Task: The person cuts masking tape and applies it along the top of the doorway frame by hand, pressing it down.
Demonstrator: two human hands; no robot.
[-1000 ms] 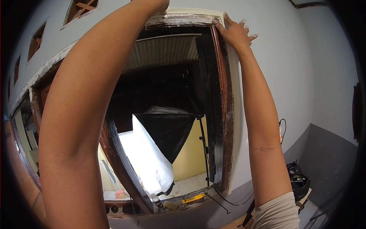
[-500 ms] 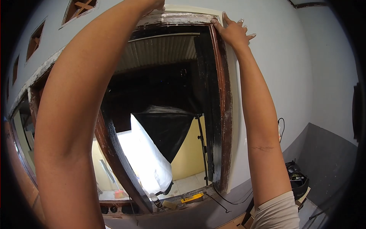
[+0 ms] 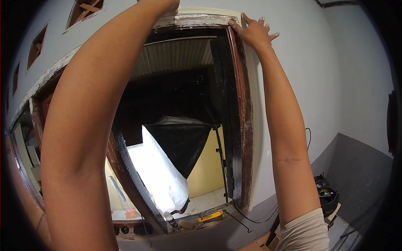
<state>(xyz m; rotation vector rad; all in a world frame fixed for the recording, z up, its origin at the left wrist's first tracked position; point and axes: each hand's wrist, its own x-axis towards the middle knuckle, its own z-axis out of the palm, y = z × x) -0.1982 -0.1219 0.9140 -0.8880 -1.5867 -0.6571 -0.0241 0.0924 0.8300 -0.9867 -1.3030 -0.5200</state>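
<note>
My right hand (image 3: pixel 254 32) is raised to the top right corner of the window frame (image 3: pixel 247 125), fingers spread, thumb on the frame's corner and whitish smears on some fingertips. A pale trim strip (image 3: pixel 209 11) runs along the top edge and meets another pale strip (image 3: pixel 253 167) down the right side. My left hand (image 3: pixel 167 6) is up at the top edge of the same frame, near the upper strip. It is mostly cut off by the picture's border, so its fingers and anything in them are hidden.
On the sill lie a yellow cutter (image 3: pixel 210 216), a small bottle (image 3: pixel 170 219), a pale block (image 3: pixel 186 224) and a thin rod (image 3: pixel 238 221). Behind the opening stands a lit softbox (image 3: pixel 161 175). A black bag (image 3: pixel 328 198) is at lower right.
The view has shifted slightly, so the frame and my right hand appear a little further left. My left hand moved left along the top edge, then slightly back. My right hand stays at the corner.
</note>
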